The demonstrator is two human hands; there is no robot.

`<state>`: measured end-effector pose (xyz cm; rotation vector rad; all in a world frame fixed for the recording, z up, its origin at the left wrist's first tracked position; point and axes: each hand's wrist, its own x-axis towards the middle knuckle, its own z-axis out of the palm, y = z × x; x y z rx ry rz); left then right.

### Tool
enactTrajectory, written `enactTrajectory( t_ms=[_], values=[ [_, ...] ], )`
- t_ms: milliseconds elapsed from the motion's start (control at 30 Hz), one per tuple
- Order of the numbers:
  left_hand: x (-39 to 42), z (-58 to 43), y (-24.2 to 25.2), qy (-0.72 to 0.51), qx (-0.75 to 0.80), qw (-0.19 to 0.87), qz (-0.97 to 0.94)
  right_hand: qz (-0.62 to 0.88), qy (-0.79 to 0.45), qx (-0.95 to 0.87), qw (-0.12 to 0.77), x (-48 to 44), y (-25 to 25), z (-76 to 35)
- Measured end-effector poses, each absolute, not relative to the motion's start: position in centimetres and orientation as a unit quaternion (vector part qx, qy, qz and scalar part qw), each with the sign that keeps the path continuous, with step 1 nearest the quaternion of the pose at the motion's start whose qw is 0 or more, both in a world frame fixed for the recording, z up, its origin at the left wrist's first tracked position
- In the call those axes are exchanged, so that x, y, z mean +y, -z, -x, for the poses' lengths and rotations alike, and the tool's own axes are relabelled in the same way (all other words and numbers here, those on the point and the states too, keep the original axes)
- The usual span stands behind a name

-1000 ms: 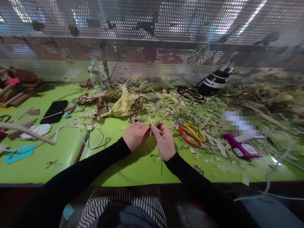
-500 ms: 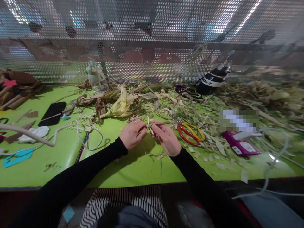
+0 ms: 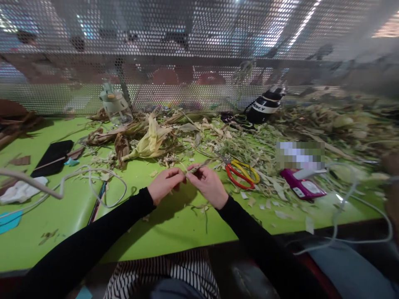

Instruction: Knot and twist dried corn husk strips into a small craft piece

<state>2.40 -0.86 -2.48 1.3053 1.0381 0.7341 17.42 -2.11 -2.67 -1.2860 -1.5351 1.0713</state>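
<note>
Tilted leftward since the earlier frame: pale strip (image 3: 184,167), above the table (image 3: 187,228), inward of its front edge. My right grip (image 3: 208,186) pinches it; my left grip's (image 3: 166,185) hold is unclear. Uneven pulling could tear it.

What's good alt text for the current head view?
A person's left hand and right hand meet at a thin plant strip over a green table. Red-and-yellow scissors lie to the right beside plant scraps; a yellow husk lies beyond.
</note>
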Motion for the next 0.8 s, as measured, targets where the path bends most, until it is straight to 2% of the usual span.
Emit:
enactTrajectory(
  t_ms=[100, 167, 300, 367, 433, 500, 800],
  values=[
    [-0.7, -2.3, 2.8, -0.361, 0.436, 0.658, -0.497, 0.500, -0.403, -0.649, 0.408, -2.2, 2.0, -17.8],
    [0.1, -1.7, 2.8, -0.404, 0.432, 0.664, -0.457, 0.505, -0.383, -0.683, 0.363, -1.6, 0.8, -19.6],
    [2.1, 0.0, 2.5, -0.495, 0.440, 0.657, -0.360, 0.611, -0.176, -0.690, 0.346, 0.7, -1.5, -26.0],
    [2.8, 0.5, 2.2, -0.517, 0.436, 0.660, -0.327, 0.659, -0.108, -0.701, 0.251, 1.5, -1.8, -28.8],
    [3.0, 0.8, 2.1, -0.527, 0.423, 0.667, -0.313, 0.689, -0.088, -0.711, 0.110, 1.7, -1.4, -30.4],
    [2.9, 0.9, 2.1, -0.530, 0.408, 0.675, -0.310, 0.696, -0.089, -0.712, 0.041, 1.5, -0.6, -30.8],
    [3.0, 1.1, 2.0, -0.543, 0.419, 0.665, -0.296, 0.697, -0.094, -0.711, 0.022, 1.2, 0.1, -29.9]
  ],
)
